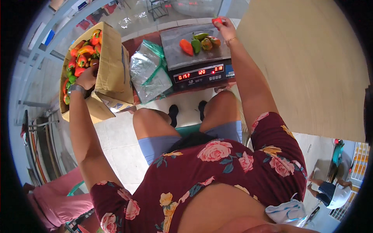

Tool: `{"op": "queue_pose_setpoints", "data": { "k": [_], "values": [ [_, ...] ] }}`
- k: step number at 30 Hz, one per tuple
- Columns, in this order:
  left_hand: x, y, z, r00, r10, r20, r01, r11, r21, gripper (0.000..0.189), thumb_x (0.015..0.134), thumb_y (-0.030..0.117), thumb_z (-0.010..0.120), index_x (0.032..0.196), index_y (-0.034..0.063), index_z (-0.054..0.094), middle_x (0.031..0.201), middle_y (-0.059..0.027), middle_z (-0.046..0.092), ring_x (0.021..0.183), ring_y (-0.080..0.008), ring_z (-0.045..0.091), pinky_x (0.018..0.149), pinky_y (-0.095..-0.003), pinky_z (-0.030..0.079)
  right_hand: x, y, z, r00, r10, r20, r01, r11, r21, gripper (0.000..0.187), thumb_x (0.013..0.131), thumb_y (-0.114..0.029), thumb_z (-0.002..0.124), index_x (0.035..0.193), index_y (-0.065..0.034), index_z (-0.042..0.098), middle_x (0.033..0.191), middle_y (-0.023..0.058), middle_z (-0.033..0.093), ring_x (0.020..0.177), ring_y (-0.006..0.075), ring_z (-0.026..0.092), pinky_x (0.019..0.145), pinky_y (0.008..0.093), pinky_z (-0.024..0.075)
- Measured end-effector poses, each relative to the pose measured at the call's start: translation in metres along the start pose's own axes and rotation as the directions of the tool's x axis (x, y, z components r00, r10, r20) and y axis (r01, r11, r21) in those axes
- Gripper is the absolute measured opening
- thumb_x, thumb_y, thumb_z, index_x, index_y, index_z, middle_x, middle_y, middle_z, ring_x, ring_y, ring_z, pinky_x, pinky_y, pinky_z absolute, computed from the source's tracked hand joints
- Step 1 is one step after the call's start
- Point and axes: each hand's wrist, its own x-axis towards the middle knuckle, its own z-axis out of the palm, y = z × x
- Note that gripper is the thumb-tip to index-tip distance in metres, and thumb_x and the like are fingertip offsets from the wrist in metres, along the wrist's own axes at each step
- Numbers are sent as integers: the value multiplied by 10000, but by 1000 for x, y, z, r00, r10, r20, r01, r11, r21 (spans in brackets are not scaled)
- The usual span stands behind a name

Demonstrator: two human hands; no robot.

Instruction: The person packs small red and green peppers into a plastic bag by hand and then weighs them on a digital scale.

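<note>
My left hand (86, 78) reaches into a cardboard box (113, 58) of red, orange and green peppers (86, 50). Its fingertips are hidden among the peppers, so whether it grips one cannot be told. Above the far right corner of a digital scale's metal plate (174, 60), my right hand (227, 30) holds a small red pepper (217, 20) by the fingertips. On the plate lie several peppers: an orange-red one (186, 47), green ones (196, 46) and mottled ones (207, 44). Red digits glow on the scale's display (201, 72).
Clear plastic bags with green edges (150, 71) lie between box and scale. A broad wooden panel (303, 67) stands at the right. Pink trousers (64, 198) of one person show at lower left; another person (335, 192) is at far right.
</note>
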Motion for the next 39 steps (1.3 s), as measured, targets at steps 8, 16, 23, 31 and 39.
{"op": "queue_pose_setpoints", "data": {
  "k": [8, 16, 23, 31, 39],
  "values": [
    [24, -32, -3, 996, 75, -54, -81, 990, -117, 688, 658, 191, 726, 1237, -11, 414, 1123, -106, 563, 985, -172, 539, 889, -303, 414, -33, -5, -33, 970, 239, 33, -220, 818, 531, 395, 835, -105, 524, 1216, -82, 423, 1000, 128, 562, 767, 222, 605, 567, 292, 489],
    [19, -11, -16, 982, -161, 101, 182, 947, -263, 674, 644, 204, 713, 1227, 40, 418, 1090, -57, 560, 996, -153, 509, 829, -301, 433, -113, 7, -52, 951, 242, 193, -305, 627, 717, 392, 816, -77, 518, 1194, -48, 418, 1024, 101, 536, 858, 225, 588, 718, 323, 498],
    [9, 19, -13, 987, -134, 91, 148, 975, -165, 515, 725, 282, 651, 1190, 119, 500, 1064, -37, 575, 940, -152, 524, 737, -314, 458, -169, 12, -51, 902, 371, 223, -410, 566, 716, 365, 806, -70, 523, 1160, -24, 444, 1063, 113, 507, 921, 270, 590, 788, 359, 506],
    [45, -32, -53, 879, 115, -463, 138, 867, 478, 328, 735, 259, 640, 987, 51, 611, 870, -148, 648, 864, -280, 614, 744, -364, 476, -193, 1, -27, 891, 309, 333, -454, 639, 621, 362, 808, -74, 539, 1157, -29, 454, 1064, 110, 518, 890, 240, 597, 771, 344, 512],
    [81, -22, -19, 982, 87, -165, 29, 802, 596, 289, 759, 229, 580, 948, 13, 610, 903, -203, 626, 821, -328, 605, 734, -394, 468, -228, 13, -12, 803, 427, 415, -594, 618, 515, 374, 803, -65, 550, 1169, -55, 470, 1061, 108, 520, 883, 261, 600, 737, 342, 512]
  ]
}}
